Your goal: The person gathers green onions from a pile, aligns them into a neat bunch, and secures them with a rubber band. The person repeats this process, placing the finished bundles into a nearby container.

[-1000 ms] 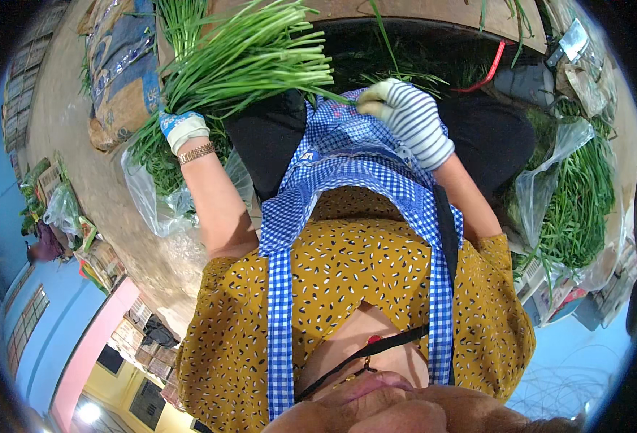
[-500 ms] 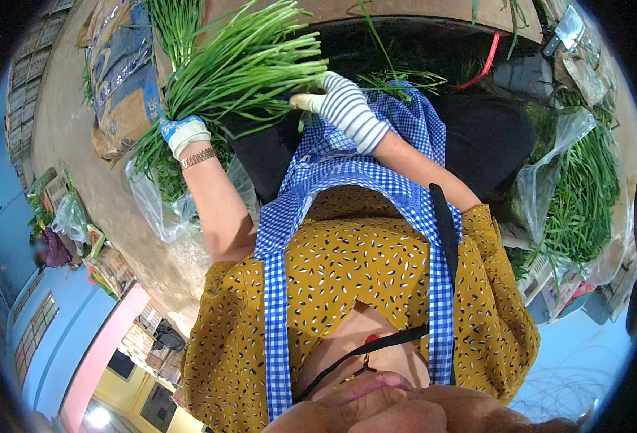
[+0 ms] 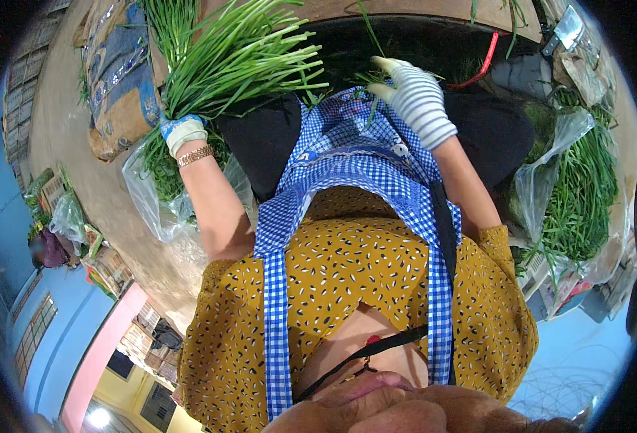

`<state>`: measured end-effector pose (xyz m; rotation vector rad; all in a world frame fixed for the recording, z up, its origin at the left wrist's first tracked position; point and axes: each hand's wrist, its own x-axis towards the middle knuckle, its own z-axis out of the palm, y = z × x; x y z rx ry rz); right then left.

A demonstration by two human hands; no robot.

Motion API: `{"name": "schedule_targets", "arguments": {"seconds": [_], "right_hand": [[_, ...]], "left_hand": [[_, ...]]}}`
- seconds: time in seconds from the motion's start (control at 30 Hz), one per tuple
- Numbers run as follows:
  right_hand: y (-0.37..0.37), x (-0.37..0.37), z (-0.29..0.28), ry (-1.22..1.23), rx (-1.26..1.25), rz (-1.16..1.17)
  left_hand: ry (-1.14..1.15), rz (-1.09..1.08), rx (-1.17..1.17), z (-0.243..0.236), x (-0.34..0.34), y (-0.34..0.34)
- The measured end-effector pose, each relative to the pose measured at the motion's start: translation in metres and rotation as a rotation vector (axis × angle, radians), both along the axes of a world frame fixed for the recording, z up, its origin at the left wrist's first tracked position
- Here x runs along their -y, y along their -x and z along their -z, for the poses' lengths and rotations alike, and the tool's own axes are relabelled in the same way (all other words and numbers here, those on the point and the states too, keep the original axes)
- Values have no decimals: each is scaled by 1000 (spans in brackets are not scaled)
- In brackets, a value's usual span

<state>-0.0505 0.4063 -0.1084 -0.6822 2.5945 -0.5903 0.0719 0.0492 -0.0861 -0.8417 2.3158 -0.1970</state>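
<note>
My left hand (image 3: 183, 131), in a white-and-blue glove, grips a large bunch of long green leafy stalks (image 3: 235, 68) that fans out to the upper right. My right hand (image 3: 412, 97), in a striped white glove, is raised above the blue checked apron (image 3: 344, 137) with thumb and forefinger apart, beside a few loose green blades (image 3: 371, 29). More stalks (image 3: 167, 22) lie behind the held bunch. Under my left hand, more greens sit in a clear plastic bag (image 3: 152, 209).
At right is a pile of greens (image 3: 578, 195) with clear plastic. A metal blade (image 3: 568, 29) and red bar (image 3: 488, 58) are at upper right. A brown-and-blue sack (image 3: 120, 86) lies at upper left. Another person (image 3: 51, 245) is at far left, among bundled produce.
My right hand moved left to the bunch, then back right and upward, its fingers now spread. My left hand keeps its grip with little movement.
</note>
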Motion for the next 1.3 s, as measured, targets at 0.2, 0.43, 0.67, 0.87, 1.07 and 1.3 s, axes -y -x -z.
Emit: {"name": "schedule_targets", "arguments": {"seconds": [0.2,0.43,0.67,0.87,1.07,1.3], "right_hand": [[-1,88,30,652,881,393],[-9,105,37,965,942,410],[41,41,64,-16,215,77],[22,116,52,279,163,-94],[0,105,64,596,703,4],[-15,68,28,628,840,204]], "left_hand": [[7,-140,-117,3,11,-4],[27,-70,-8,21,22,-16],[190,121,215,11,15,-19],[219,197,274,6,15,-7],[234,184,325,8,17,-24],[218,195,244,5,-1,-10]]}}
